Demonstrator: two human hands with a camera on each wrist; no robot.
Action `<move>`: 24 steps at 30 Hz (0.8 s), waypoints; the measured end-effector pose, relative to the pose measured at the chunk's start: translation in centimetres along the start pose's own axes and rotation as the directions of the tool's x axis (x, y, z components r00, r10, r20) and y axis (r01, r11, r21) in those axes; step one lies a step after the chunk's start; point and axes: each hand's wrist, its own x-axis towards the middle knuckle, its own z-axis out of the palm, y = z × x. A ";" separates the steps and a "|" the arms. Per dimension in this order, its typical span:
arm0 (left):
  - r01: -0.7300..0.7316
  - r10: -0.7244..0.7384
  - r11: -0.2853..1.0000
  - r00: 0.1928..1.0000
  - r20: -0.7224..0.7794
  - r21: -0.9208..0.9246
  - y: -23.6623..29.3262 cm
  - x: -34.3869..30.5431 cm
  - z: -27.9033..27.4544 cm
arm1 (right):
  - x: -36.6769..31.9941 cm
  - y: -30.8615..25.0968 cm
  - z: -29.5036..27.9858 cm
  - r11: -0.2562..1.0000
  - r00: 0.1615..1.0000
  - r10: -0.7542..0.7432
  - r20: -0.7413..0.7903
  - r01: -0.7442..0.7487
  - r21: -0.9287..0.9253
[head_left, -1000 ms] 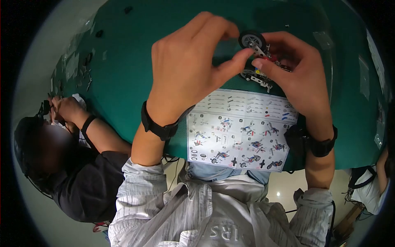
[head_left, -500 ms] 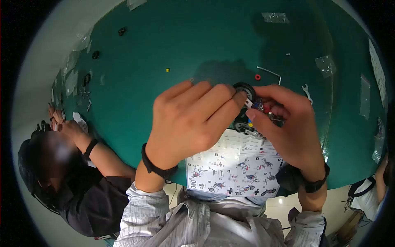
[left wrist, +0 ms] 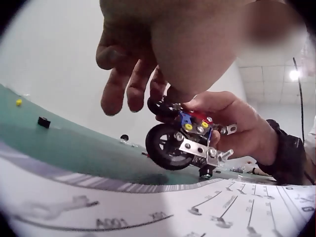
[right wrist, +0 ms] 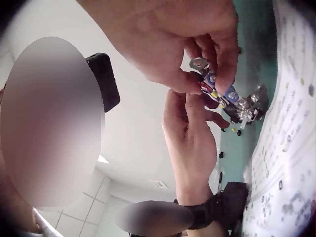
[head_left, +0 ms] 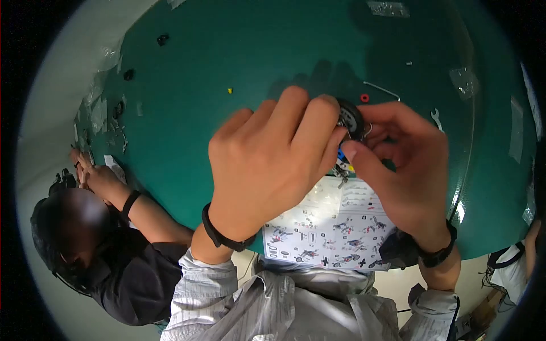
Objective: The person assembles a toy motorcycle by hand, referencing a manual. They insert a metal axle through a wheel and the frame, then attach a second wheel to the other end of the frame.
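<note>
A small metal model motorcycle with black wheels (left wrist: pixel 170 147), blue and red parts and bare metal strips is held up above the green table. My right hand (head_left: pixel 406 165) pinches its body between thumb and fingers, also seen in the right wrist view. At the wheel end, my left hand (head_left: pixel 273 162) has thumb and index finger on the far wheel (left wrist: pixel 165 107), the other fingers loosely bent. In the head view the left fingers hide part of the model (head_left: pixel 346 156). A printed instruction sheet (head_left: pixel 324 233) lies below the hands.
Beyond the hands lie a red ring (head_left: pixel 364 98), a hex key (head_left: pixel 382 90), a small wrench (head_left: pixel 436 119) and a yellow piece (head_left: pixel 230 90). Clear bags (head_left: pixel 465 82) lie to the right. At the left sits another person (head_left: pixel 136 273) with hands at the table edge.
Both hands and the model sit lower in the head view than a second ago. The left hand has closed in on the wheel, and the model has turned somewhat.
</note>
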 end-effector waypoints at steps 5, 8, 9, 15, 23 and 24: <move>-0.022 0.022 1.000 1.000 -0.015 0.018 0.5 -0.2 0.2 | -0.2 0.6 0.1 0.990 0.990 -0.144 -0.015 0.144 -0.005; -0.019 0.022 0.998 0.999 -0.044 0.056 0.8 -0.5 0.3 | -0.8 0.8 0.4 0.977 0.977 -0.209 -0.048 0.210 0.028; -0.024 0.029 0.997 0.997 -0.067 0.079 0.8 -0.4 0.4 | -0.9 0.7 0.6 0.972 0.970 -0.234 -0.064 0.235 -0.001; 0.019 -0.040 0.988 0.990 -0.138 -0.150 0.8 -0.1 0.5 | -1.2 1.5 0.9 0.924 0.916 -0.379 -0.132 0.367 -0.105; 0.057 -0.091 0.965 0.988 -0.123 -0.257 0.6 -0.4 0.7 | -0.9 2.2 0.6 0.849 0.849 -0.511 -0.132 0.474 -0.235; 0.080 -0.124 0.950 0.984 -0.128 -0.303 0.7 -0.4 0.8 | -0.9 2.3 0.4 0.817 0.826 -0.553 -0.106 0.513 -0.265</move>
